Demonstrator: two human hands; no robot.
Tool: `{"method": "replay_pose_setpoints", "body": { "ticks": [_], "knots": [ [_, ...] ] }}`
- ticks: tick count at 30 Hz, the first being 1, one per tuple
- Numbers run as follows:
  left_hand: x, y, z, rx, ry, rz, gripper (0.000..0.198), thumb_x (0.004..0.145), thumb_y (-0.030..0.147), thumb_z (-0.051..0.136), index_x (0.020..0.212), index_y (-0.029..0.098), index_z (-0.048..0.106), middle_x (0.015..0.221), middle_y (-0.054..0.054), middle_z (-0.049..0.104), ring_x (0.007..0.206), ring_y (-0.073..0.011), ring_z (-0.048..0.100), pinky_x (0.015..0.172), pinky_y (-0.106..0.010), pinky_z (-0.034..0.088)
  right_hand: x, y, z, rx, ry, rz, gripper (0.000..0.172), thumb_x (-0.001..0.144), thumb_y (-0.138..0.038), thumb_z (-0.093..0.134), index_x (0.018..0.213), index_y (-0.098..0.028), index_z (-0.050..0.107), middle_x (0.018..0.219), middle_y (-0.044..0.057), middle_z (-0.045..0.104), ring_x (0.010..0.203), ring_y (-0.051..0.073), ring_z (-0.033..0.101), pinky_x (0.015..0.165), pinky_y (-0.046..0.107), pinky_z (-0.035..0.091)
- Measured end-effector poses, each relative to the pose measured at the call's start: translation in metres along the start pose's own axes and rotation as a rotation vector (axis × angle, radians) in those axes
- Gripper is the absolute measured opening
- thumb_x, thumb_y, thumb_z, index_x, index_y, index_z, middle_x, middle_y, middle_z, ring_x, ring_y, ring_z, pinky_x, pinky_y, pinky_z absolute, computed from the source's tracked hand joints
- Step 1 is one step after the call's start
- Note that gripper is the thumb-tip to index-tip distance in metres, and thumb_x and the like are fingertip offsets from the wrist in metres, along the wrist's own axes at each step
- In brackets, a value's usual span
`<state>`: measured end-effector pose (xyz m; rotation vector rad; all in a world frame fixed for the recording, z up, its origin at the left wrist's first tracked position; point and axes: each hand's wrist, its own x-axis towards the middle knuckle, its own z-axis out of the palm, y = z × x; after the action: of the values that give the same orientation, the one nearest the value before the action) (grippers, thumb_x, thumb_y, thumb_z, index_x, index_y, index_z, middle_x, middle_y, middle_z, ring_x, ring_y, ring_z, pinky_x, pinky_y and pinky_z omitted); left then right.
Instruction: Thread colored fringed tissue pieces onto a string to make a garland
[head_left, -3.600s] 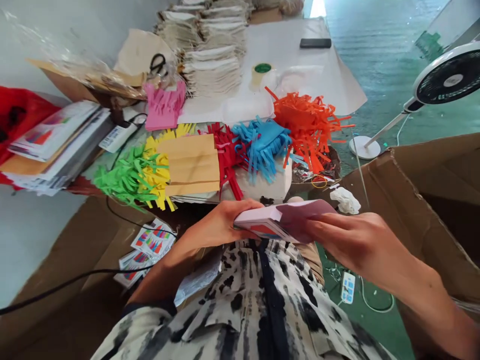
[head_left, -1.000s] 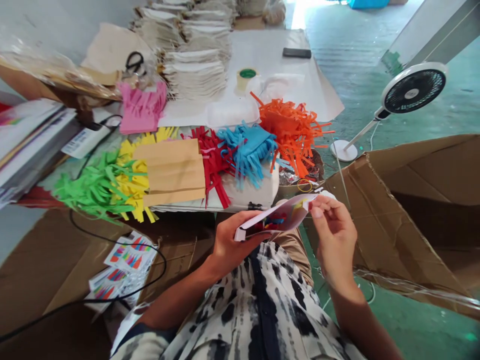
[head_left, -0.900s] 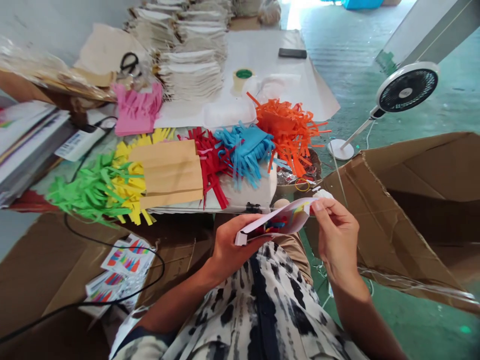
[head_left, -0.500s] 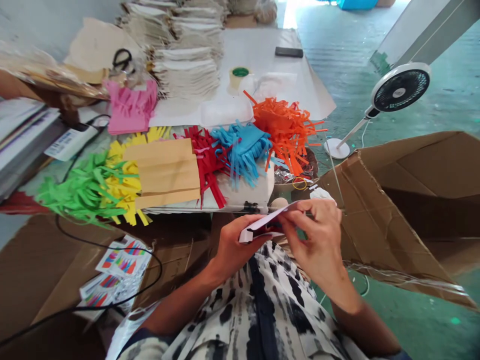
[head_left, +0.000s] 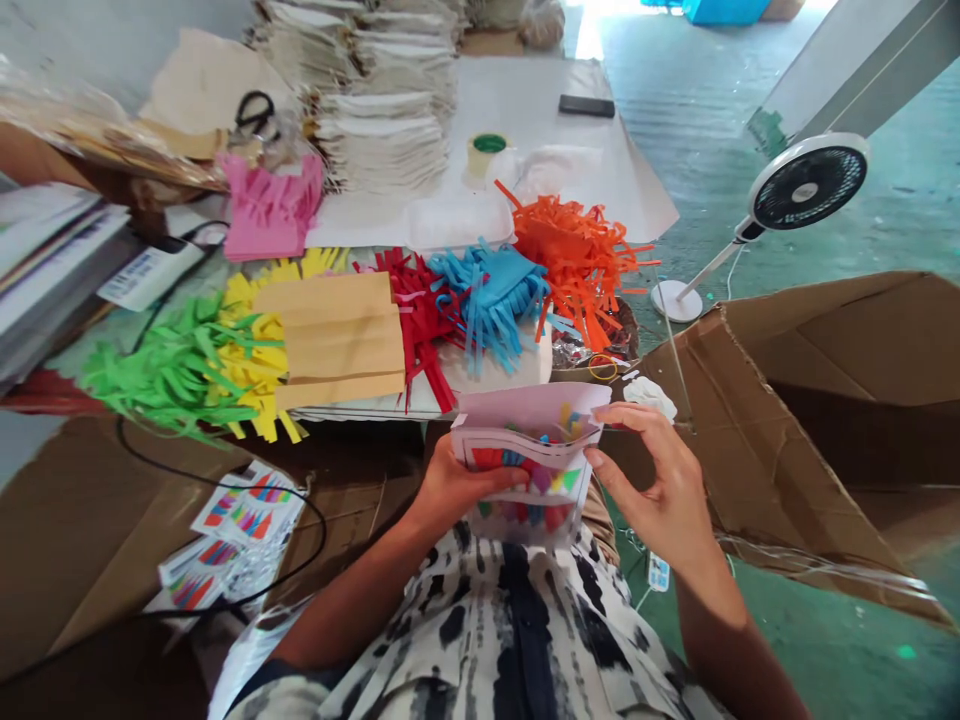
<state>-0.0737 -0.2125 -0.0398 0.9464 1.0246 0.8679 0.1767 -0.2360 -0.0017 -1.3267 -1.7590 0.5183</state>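
Observation:
In front of my shirt is a clear packet point(head_left: 536, 512) with brightly coloured pieces inside and a white printed paper header point(head_left: 525, 405) at its top. The header is folded, its back panel standing up above a gap where more coloured bits show. My left hand point(head_left: 457, 480) grips the packet from the left, thumb across its front. At the right edge, my right hand point(head_left: 656, 475) has its index finger at the header's upper corner and its thumb lower on the front, taking hold of that edge. What the coloured pieces are, I cannot make out.
Fringed paper bundles in green point(head_left: 165, 365), yellow point(head_left: 251, 345), red point(head_left: 420, 320), blue point(head_left: 491, 300) and orange point(head_left: 570, 255) line the table's front edge. Tan paper point(head_left: 341, 335) lies among them. A cardboard box point(head_left: 795, 430) and a fan point(head_left: 806, 190) stand right. Printed cards point(head_left: 251, 510) lie lower left.
The packet has turned from nearly edge-on to face me, showing its coloured contents. My right hand has shifted right, from the header's middle to its right edge.

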Motion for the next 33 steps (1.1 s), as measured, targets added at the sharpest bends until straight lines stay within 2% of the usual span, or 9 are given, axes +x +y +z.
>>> {"method": "replay_pose_setpoints", "body": {
  "ticks": [3, 5, 8, 10, 15, 19, 23, 28, 33],
  "knots": [
    [0.001, -0.003, -0.001, -0.040, -0.035, -0.088, 0.046, 0.064, 0.035, 0.102, 0.098, 0.013, 0.080, 0.085, -0.006, 0.081, 0.070, -0.0204, 0.074, 0.064, -0.029, 0.061, -0.001, 0.010, 0.003, 0.101, -0.094, 0.104, 0.020, 0.097, -0.029, 0.074, 0.117, -0.029, 0.069, 0.114, 0.002, 0.074, 0.106, 0.020, 0.071, 0.095, 0.035, 0.056],
    [0.001, -0.009, -0.004, -0.117, -0.026, -0.050, 0.062, 0.064, 0.040, 0.102, 0.115, 0.016, 0.076, 0.097, -0.007, 0.082, 0.081, -0.0220, 0.076, 0.071, -0.029, 0.062, -0.004, 0.019, 0.004, 0.169, -0.122, 0.192, 0.013, 0.097, -0.032, 0.075, 0.109, -0.027, 0.072, 0.110, 0.001, 0.075, 0.104, 0.020, 0.072, 0.094, 0.034, 0.056],
    [0.000, -0.021, -0.010, -0.318, 0.008, 0.045, 0.084, 0.075, 0.061, 0.091, 0.143, 0.023, 0.061, 0.113, -0.009, 0.080, 0.097, -0.0258, 0.079, 0.083, -0.034, 0.064, -0.012, 0.036, 0.008, 0.270, -0.125, 0.280, 0.015, 0.096, -0.036, 0.076, 0.106, -0.025, 0.074, 0.108, 0.002, 0.076, 0.102, 0.019, 0.072, 0.091, 0.033, 0.058],
    [-0.001, -0.027, -0.015, -0.392, 0.021, 0.044, 0.081, 0.084, 0.063, 0.083, 0.149, 0.026, 0.053, 0.115, -0.010, 0.079, 0.098, -0.0256, 0.079, 0.085, -0.035, 0.064, -0.017, 0.045, 0.010, 0.317, -0.122, 0.309, 0.018, 0.096, -0.037, 0.077, 0.108, -0.025, 0.076, 0.109, 0.003, 0.077, 0.099, 0.019, 0.073, 0.088, 0.033, 0.059],
    [0.004, -0.026, -0.021, -0.341, 0.073, 0.039, 0.059, 0.084, 0.040, 0.089, 0.133, 0.027, 0.059, 0.109, -0.005, 0.080, 0.090, -0.0181, 0.079, 0.080, -0.027, 0.062, -0.023, 0.049, 0.016, 0.342, -0.115, 0.287, 0.023, 0.097, -0.035, 0.075, 0.119, -0.029, 0.079, 0.117, 0.004, 0.078, 0.103, 0.021, 0.073, 0.089, 0.035, 0.059],
    [0.008, -0.025, -0.020, -0.270, 0.170, 0.138, 0.059, 0.079, 0.033, 0.093, 0.127, 0.027, 0.060, 0.114, -0.003, 0.077, 0.090, -0.0146, 0.076, 0.085, -0.026, 0.061, -0.025, 0.042, 0.019, 0.288, -0.101, 0.206, 0.033, 0.098, -0.031, 0.074, 0.131, -0.034, 0.077, 0.125, 0.005, 0.078, 0.108, 0.023, 0.072, 0.092, 0.038, 0.058],
    [0.008, -0.028, -0.026, -0.077, 0.211, 0.262, 0.046, 0.083, 0.036, 0.090, 0.121, 0.024, 0.067, 0.116, -0.004, 0.073, 0.083, -0.0113, 0.072, 0.079, -0.023, 0.059, -0.025, 0.039, 0.018, 0.261, -0.108, 0.173, 0.028, 0.097, -0.030, 0.074, 0.125, -0.033, 0.078, 0.120, 0.004, 0.079, 0.103, 0.023, 0.073, 0.090, 0.038, 0.058],
    [0.009, -0.021, -0.040, 0.054, 0.142, 0.234, 0.038, 0.080, 0.038, 0.092, 0.108, 0.020, 0.074, 0.102, -0.002, 0.071, 0.071, -0.0089, 0.065, 0.066, -0.019, 0.053, -0.016, 0.037, 0.014, 0.244, -0.148, 0.178, 0.020, 0.097, -0.030, 0.075, 0.116, -0.030, 0.080, 0.114, 0.003, 0.080, 0.103, 0.021, 0.075, 0.092, 0.037, 0.060],
    [0.015, -0.009, -0.042, 0.184, 0.199, 0.266, 0.032, 0.084, 0.044, 0.088, 0.097, 0.017, 0.075, 0.103, -0.005, 0.073, 0.077, -0.0114, 0.068, 0.072, -0.021, 0.055, -0.007, 0.033, 0.018, 0.146, -0.088, 0.073, 0.016, 0.094, -0.029, 0.077, 0.109, -0.031, 0.083, 0.125, 0.006, 0.078, 0.119, 0.024, 0.073, 0.105, 0.042, 0.058]
  ]
}}
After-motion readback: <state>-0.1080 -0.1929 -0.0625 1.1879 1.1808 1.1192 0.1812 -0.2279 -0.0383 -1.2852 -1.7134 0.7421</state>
